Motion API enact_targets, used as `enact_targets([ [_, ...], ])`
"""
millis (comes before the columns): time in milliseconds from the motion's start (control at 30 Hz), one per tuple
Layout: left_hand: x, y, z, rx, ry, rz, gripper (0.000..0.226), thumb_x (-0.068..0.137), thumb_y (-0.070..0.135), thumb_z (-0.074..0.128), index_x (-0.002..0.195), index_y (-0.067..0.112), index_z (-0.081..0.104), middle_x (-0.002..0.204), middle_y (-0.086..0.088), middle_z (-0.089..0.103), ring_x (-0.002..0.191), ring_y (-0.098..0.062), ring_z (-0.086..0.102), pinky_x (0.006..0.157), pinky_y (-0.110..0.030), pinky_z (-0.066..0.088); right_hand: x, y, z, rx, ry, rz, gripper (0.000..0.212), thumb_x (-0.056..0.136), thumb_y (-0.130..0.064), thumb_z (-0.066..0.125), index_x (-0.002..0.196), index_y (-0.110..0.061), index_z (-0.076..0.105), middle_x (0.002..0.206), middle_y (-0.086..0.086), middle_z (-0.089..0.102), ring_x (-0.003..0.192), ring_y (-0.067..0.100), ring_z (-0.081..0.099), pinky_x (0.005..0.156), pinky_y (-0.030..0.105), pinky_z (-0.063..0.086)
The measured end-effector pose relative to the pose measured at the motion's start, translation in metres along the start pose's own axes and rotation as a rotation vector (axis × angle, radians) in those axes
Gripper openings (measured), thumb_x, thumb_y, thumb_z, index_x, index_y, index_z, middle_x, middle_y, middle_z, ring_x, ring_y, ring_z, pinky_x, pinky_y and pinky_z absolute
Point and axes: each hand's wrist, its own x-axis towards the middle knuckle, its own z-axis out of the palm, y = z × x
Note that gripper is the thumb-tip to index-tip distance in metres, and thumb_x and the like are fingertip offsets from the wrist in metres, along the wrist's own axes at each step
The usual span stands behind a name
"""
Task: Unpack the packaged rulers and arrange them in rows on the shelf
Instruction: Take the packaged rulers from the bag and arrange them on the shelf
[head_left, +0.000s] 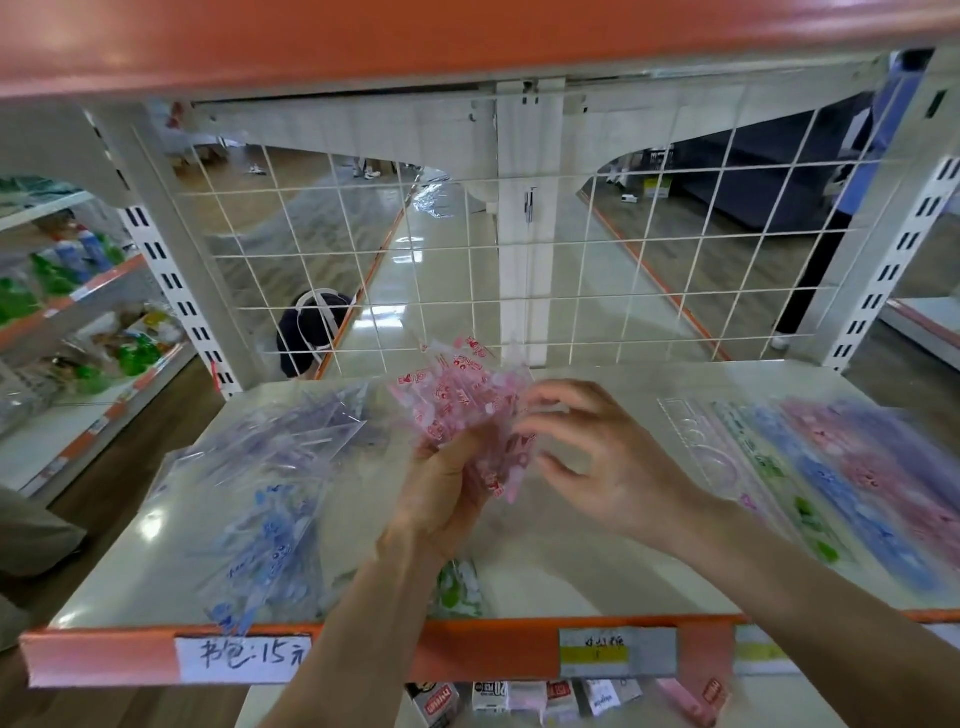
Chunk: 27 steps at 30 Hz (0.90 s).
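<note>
Pink, thin plastic under clear film: the bundle of pink rulers (467, 415) stands tilted above the middle of the shelf, its lower end wrapped in the curled fingers of the left hand (441, 488); the right hand (608, 457) is spread, fingers only lightly bent, tips at the bundle's right edge, gripping nothing that can be made out through the blur.

The bundle is likely light and a little springy; the film looks slick, so the strips may fan out or slide once it is opened; a firm hold low on the stack, with the other hand peeling at the top edge, seems the safe way, and single rulers are best taken by their long edges.

Outward to the left lies a loose heap of blue and purple packets (270, 499), touching nothing in hand; a green packet (460, 592) rests near the front, partly under the left forearm; to the right the laid-out rows (805, 467) run clear, green, blue, pink, purple.

Bare shelf board (561, 545) between hands and rows gives room to lay more; the wire grid (441, 260) stops anything pushed back; the orange front lip (483, 649) is low, so slippery pieces could slide off there.
</note>
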Motion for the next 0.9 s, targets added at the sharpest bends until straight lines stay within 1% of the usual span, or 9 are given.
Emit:
enact_targets([
  [133, 0.001, 0.001, 0.000, -0.024, 0.023, -0.033, 0.044, 0.072, -0.005, 0.061, 0.115, -0.008, 0.057, 0.095, -0.016, 0.072, 0.059, -0.023, 0.068, 0.048, -0.031, 0.056, 0.018, 0.018, -0.023, -0.110, 0.127, 0.088, 0.048, 0.072, 0.009, 0.050, 0.112, -0.012, 0.066, 0.123, 0.008, 0.055, 0.110, 0.024, 0.052, 0.084, 0.039, 0.052],
  [267, -0.002, 0.000, 0.004, 0.028, -0.011, -0.109, 0.042, 0.070, -0.009, 0.061, 0.111, -0.006, 0.059, 0.112, -0.023, 0.067, 0.070, -0.028, 0.071, 0.051, -0.033, 0.058, 0.038, 0.028, -0.031, -0.431, -0.230, -0.092, 0.071, 0.068, 0.018, 0.057, 0.127, -0.022, 0.057, 0.142, 0.009, 0.040, 0.122, 0.027, 0.043, 0.083, 0.042, 0.052],
  [333, -0.003, 0.000, 0.004, 0.038, -0.013, -0.111, 0.045, 0.069, -0.010, 0.062, 0.114, -0.004, 0.060, 0.113, -0.023, 0.067, 0.082, -0.031, 0.071, 0.050, -0.033, 0.057, 0.043, 0.033, -0.032, -0.494, -0.265, -0.219, 0.060, 0.070, 0.011, 0.069, 0.119, -0.023, 0.062, 0.134, 0.011, 0.050, 0.115, 0.029, 0.051, 0.075, 0.042, 0.055],
  [400, -0.003, 0.001, 0.003, 0.050, -0.026, -0.105, 0.050, 0.067, -0.010, 0.067, 0.116, -0.004, 0.061, 0.113, -0.023, 0.066, 0.080, -0.032, 0.070, 0.049, -0.034, 0.057, 0.043, 0.037, -0.033, -0.484, -0.256, -0.265, 0.050, 0.072, 0.002, 0.075, 0.114, -0.023, 0.065, 0.121, 0.008, 0.059, 0.103, 0.027, 0.056, 0.060, 0.039, 0.056],
  [567, -0.003, 0.001, 0.004, 0.060, -0.014, -0.128, 0.054, 0.067, -0.007, 0.063, 0.121, -0.003, 0.059, 0.116, -0.024, 0.065, 0.092, -0.034, 0.068, 0.075, -0.047, 0.058, 0.044, 0.043, -0.032, -0.450, -0.257, -0.386, 0.026, 0.077, -0.008, 0.075, 0.101, -0.016, 0.072, 0.109, 0.002, 0.068, 0.093, 0.025, 0.063, 0.050, 0.033, 0.054],
  [633, -0.004, 0.001, 0.004, 0.066, -0.014, -0.130, 0.050, 0.069, -0.007, 0.061, 0.119, -0.002, 0.061, 0.112, -0.022, 0.067, 0.090, -0.032, 0.069, 0.074, -0.045, 0.059, 0.046, 0.044, -0.034, -0.434, -0.261, -0.401, 0.015, 0.084, -0.018, 0.066, 0.097, -0.018, 0.075, 0.104, -0.001, 0.070, 0.091, 0.022, 0.064, 0.046, 0.032, 0.053],
  [700, -0.005, 0.002, 0.002, 0.145, 0.009, -0.153, 0.048, 0.070, -0.001, 0.063, 0.117, 0.000, 0.063, 0.112, -0.020, 0.068, 0.091, -0.030, 0.069, 0.071, -0.042, 0.058, 0.045, 0.045, -0.032, -0.410, -0.272, -0.386, 0.025, 0.089, -0.026, 0.051, 0.092, -0.020, 0.075, 0.100, -0.005, 0.071, 0.089, 0.020, 0.065, 0.045, 0.031, 0.052],
  [800, -0.005, 0.002, 0.002, 0.105, 0.068, -0.104, 0.052, 0.064, 0.006, 0.071, 0.115, 0.001, 0.063, 0.114, -0.023, 0.066, 0.098, -0.034, 0.067, 0.072, -0.045, 0.058, 0.041, 0.043, -0.029, -0.337, -0.259, -0.285, 0.026, 0.089, -0.030, 0.049, 0.089, -0.021, 0.074, 0.093, -0.010, 0.071, 0.085, 0.016, 0.065, 0.055, 0.026, 0.053],
  [900, 0.000, 0.005, -0.006, -0.004, 0.195, 0.072, 0.047, 0.071, 0.003, 0.067, 0.117, 0.000, 0.061, 0.111, -0.020, 0.068, 0.094, -0.030, 0.069, 0.070, -0.036, 0.060, 0.038, 0.053, -0.038, -0.064, -0.135, 0.210, 0.016, 0.091, -0.022, 0.058, 0.093, -0.019, 0.074, 0.087, -0.011, 0.069, 0.082, 0.019, 0.065, 0.072, 0.032, 0.050],
])
